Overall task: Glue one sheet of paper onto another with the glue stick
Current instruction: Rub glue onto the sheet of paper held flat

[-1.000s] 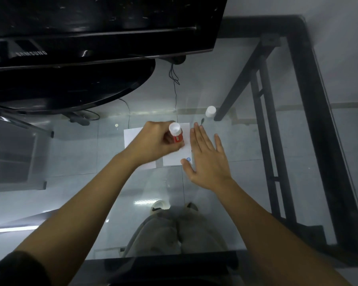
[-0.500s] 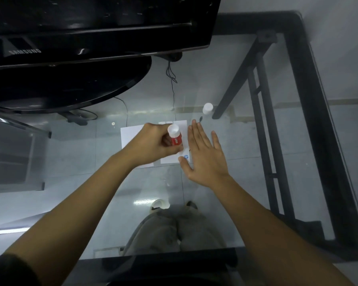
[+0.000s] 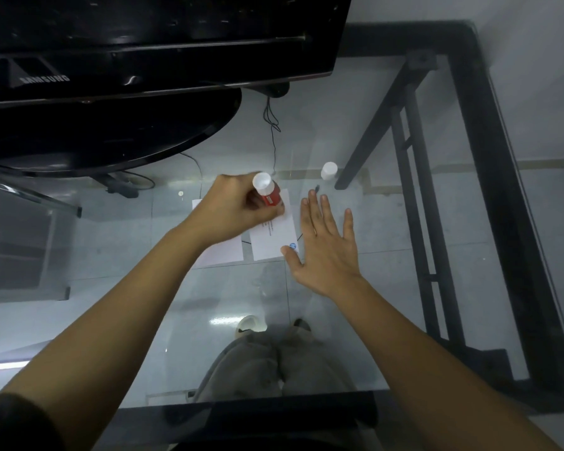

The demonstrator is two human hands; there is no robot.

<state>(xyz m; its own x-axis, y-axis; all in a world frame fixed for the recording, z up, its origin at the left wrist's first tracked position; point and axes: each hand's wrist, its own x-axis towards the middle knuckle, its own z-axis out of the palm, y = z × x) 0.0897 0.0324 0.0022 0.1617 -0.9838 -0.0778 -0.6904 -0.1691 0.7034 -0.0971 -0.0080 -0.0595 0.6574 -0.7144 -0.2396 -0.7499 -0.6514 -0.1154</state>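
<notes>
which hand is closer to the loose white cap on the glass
Right. The right hand lies flat just below the cap; the left hand, gripping the glue stick, sits farther left.

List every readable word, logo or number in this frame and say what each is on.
"SAMSUNG": on the black monitor bezel, far left.
Small printed lines on the right paper sheet: too small to read.
Round blue logo at that sheet's near corner: blurred, unreadable.
Glue stick in the left hand: red label, no legible text.

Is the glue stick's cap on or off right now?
Off. The white cap stands alone on the glass table, apart from the glue stick in the left hand.
</notes>
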